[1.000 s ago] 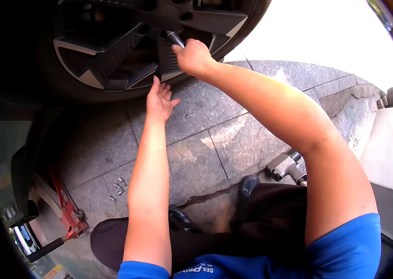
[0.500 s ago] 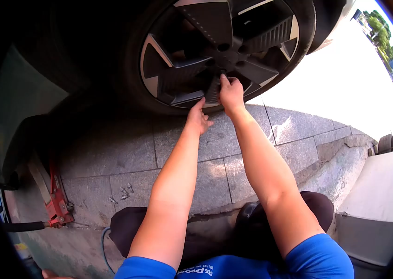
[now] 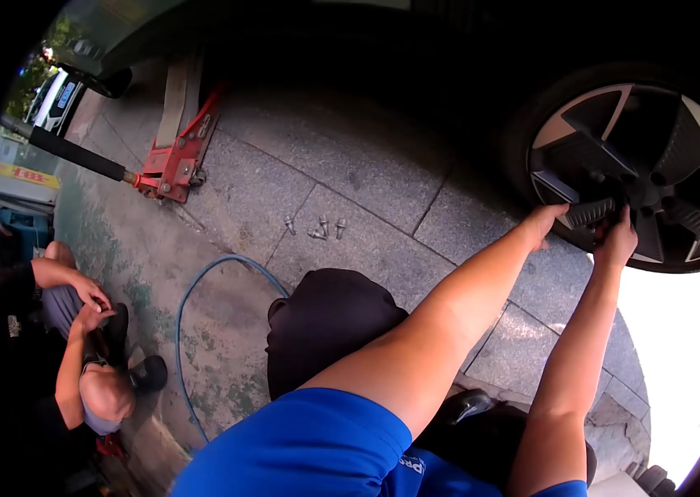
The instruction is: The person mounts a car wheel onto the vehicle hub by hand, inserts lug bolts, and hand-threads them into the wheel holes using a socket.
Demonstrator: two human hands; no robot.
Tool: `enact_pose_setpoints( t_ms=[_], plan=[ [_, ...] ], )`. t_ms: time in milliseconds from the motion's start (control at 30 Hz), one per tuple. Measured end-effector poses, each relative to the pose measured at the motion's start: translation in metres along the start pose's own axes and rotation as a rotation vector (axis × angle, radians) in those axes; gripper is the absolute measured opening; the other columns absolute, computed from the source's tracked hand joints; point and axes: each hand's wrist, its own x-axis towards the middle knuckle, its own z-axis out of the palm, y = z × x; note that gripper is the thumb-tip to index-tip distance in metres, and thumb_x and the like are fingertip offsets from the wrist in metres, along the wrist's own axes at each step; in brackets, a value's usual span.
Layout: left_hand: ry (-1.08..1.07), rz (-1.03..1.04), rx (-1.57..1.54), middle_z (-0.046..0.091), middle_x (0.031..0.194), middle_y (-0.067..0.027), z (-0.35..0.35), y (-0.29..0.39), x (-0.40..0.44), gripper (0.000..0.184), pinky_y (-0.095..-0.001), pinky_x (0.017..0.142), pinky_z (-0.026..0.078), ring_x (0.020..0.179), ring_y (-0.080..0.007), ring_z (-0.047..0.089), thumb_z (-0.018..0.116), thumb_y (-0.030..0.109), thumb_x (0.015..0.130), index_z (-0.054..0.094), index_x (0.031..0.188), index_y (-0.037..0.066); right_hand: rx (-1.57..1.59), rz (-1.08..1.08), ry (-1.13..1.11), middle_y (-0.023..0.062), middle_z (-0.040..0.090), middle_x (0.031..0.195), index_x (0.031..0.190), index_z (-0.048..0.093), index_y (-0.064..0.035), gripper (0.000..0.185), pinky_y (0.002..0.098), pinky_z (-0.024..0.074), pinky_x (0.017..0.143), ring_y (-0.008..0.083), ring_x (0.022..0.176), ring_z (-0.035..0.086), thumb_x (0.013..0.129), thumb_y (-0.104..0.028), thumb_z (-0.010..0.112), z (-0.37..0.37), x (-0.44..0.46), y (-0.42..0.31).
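The car wheel [image 3: 590,214], with dark spokes and pale accents, is at the upper right. My right hand [image 3: 617,242] is closed near the hub, its fingertips at a lug hole. Whatever it pinches there is too dark to make out. My left hand [image 3: 545,224] touches the lower left of the rim, fingers stretched out and partly hidden behind the hand. Several metal lug bolts [image 3: 340,227] lie loose on the grey paving, left of my arms.
A red floor jack [image 3: 178,170] with a long black handle [image 3: 77,153] stands under the car. A blue hose [image 3: 181,331] curves over the ground beside my knee [image 3: 325,323]. Another person [image 3: 77,356] squats at the left, hands together [image 3: 95,305].
My view has swung left, so the wheel now appears farther right and the jack, bolts and squatting person show more fully. Both hands stay at the wheel.
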Motion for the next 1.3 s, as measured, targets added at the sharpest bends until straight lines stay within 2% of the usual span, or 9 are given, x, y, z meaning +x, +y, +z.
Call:
enact_pose_setpoints(
  t_ms=[167, 400, 467, 600, 800, 900, 1033, 1200, 1300],
  plan=[
    [0.016, 0.008, -0.017, 0.021, 0.154, -0.011, 0.003, -0.004, 0.004, 0.076, -0.0647, 0.107, 0.009, 0.143, -0.0354, 0.008, 0.058, 0.054, 0.082, 0.036, 0.143, 0.015, 0.695, 0.371, -0.195, 0.0062, 0.056, 0.078, 0.091, 0.053, -0.0024, 0.042, 0.021, 0.0283, 0.039, 0.009, 0.054, 0.044, 0.098, -0.041, 0.04, 0.001, -0.003, -0.006],
    [0.02, 0.059, 0.001, 0.025, 0.152, -0.0143, 0.003, 0.001, 0.002, 0.072, -0.0651, 0.106, 0.015, 0.141, -0.0383, 0.012, 0.058, 0.052, 0.083, 0.039, 0.141, 0.014, -0.864, -0.612, 0.343, 0.0199, 0.065, 0.097, 0.109, 0.056, 0.004, 0.05, 0.0397, 0.0496, 0.07, 0.0345, 0.085, 0.063, 0.092, -0.043, 0.051, 0.008, -0.015, 0.002],
    [0.008, 0.054, 0.01, 0.023, 0.153, -0.0146, 0.002, 0.001, 0.001, 0.072, -0.0651, 0.106, 0.014, 0.141, -0.0386, 0.011, 0.057, 0.053, 0.083, 0.038, 0.141, 0.014, 0.669, 0.233, -0.625, 0.0093, 0.061, 0.083, 0.102, 0.055, -0.0016, 0.043, 0.0301, 0.0435, 0.052, 0.0212, 0.063, 0.055, 0.097, -0.043, 0.043, -0.043, 0.046, 0.027],
    [0.01, 0.012, 0.002, 0.024, 0.153, -0.0122, 0.003, -0.003, 0.011, 0.079, -0.0638, 0.106, 0.015, 0.142, -0.0359, 0.012, 0.057, 0.056, 0.081, 0.034, 0.144, 0.014, 0.429, 0.265, -0.168, 0.0039, 0.056, 0.076, 0.093, 0.055, -0.0061, 0.042, 0.0236, 0.0348, 0.043, 0.0131, 0.057, 0.048, 0.098, -0.045, 0.039, -0.007, -0.004, -0.004],
    [0.007, 0.028, 0.009, 0.022, 0.154, -0.0116, 0.001, -0.005, 0.013, 0.081, -0.0631, 0.107, 0.013, 0.142, -0.0363, 0.012, 0.057, 0.057, 0.081, 0.032, 0.145, 0.014, -0.821, -0.845, 0.376, 0.0072, 0.058, 0.071, 0.092, 0.061, -0.0027, 0.048, 0.0236, 0.0384, 0.048, 0.0148, 0.063, 0.056, 0.093, -0.049, 0.049, -0.003, 0.0, 0.012],
    [0.006, 0.018, 0.002, 0.022, 0.154, -0.0118, 0.002, -0.004, 0.011, 0.08, -0.0633, 0.107, 0.013, 0.142, -0.0364, 0.012, 0.057, 0.057, 0.081, 0.032, 0.145, 0.015, 0.775, 0.427, -0.61, 0.0094, 0.062, 0.079, 0.085, 0.061, -0.0018, 0.049, 0.024, 0.0415, 0.049, 0.0142, 0.072, 0.06, 0.089, -0.05, 0.056, -0.042, 0.041, 0.022],
    [0.013, 0.04, 0.03, 0.022, 0.154, -0.0119, 0.005, -0.002, 0.008, 0.08, -0.0633, 0.106, 0.014, 0.142, -0.0363, 0.011, 0.057, 0.056, 0.081, 0.032, 0.144, 0.015, -0.828, -0.702, 0.382, 0.0095, 0.059, 0.076, 0.096, 0.061, -0.0017, 0.045, 0.0228, 0.0405, 0.05, 0.0138, 0.065, 0.057, 0.09, -0.046, 0.057, 0.008, -0.015, 0.0],
    [0.033, 0.028, 0.025, 0.023, 0.153, -0.0122, 0.004, -0.001, 0.007, 0.079, -0.0633, 0.107, 0.013, 0.142, -0.0364, 0.012, 0.057, 0.056, 0.081, 0.034, 0.144, 0.015, 0.741, 0.338, -0.35, 0.0051, 0.053, 0.072, 0.097, 0.058, -0.0032, 0.032, 0.0242, 0.0343, 0.05, 0.0133, 0.06, 0.045, 0.098, -0.033, 0.045, -0.017, 0.006, -0.003],
    [0.019, 0.034, 0.026, 0.022, 0.154, -0.0122, 0.004, -0.003, 0.009, 0.079, -0.0632, 0.107, 0.013, 0.142, -0.0363, 0.011, 0.057, 0.056, 0.081, 0.033, 0.144, 0.015, 0.653, 0.317, -0.439, 0.006, 0.057, 0.075, 0.097, 0.059, -0.003, 0.037, 0.0234, 0.0372, 0.051, 0.0129, 0.063, 0.051, 0.096, -0.038, 0.049, -0.011, -0.005, -0.009]
  ],
)
